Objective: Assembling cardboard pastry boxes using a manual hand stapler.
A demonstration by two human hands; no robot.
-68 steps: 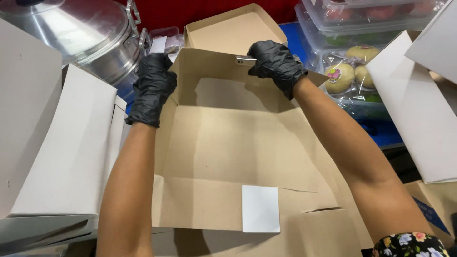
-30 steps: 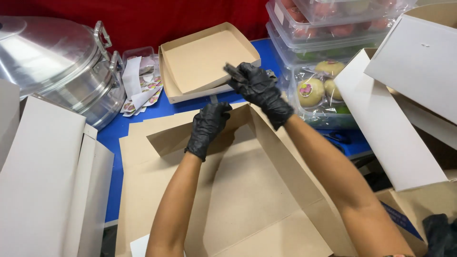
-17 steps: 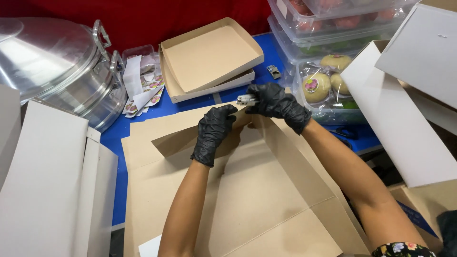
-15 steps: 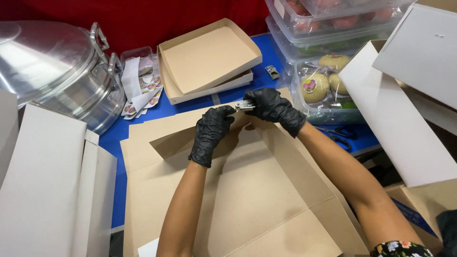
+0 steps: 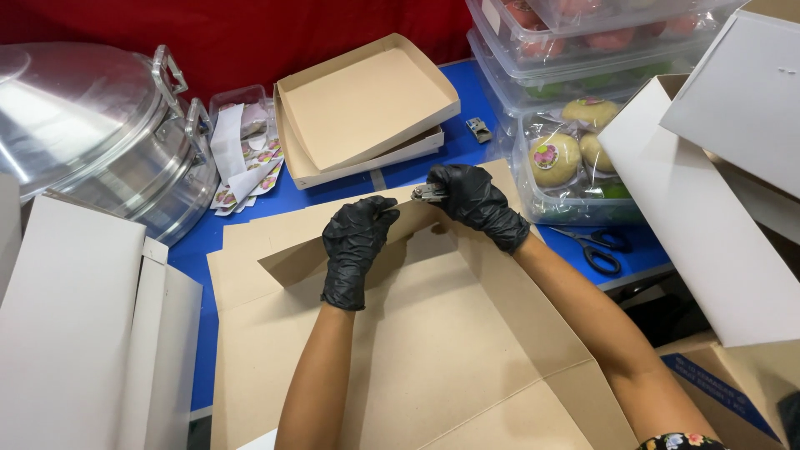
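Note:
Both my hands wear black gloves. A flat brown cardboard box blank (image 5: 400,350) lies in front of me with its far flap folded up. My left hand (image 5: 354,250) presses against that raised flap, fingers wrapped over its top edge. My right hand (image 5: 475,200) grips a small metal stapler (image 5: 429,193) at the flap's right corner, where the side wall meets it. More flat brown sheets lie under the blank.
Two finished brown trays (image 5: 362,112) are stacked behind. A large metal steamer pot (image 5: 92,142) stands at the left, with stickers (image 5: 242,162) in a clear tub beside it. White boxes (image 5: 75,325) lie left and right. Black scissors (image 5: 596,246) and clear tubs of wrapped pastries (image 5: 575,146) sit right.
The blank has come down from held up to lying on the table. My right hand brought the stapler down onto the flap's right corner, and my left hand shifted up to hold the flap.

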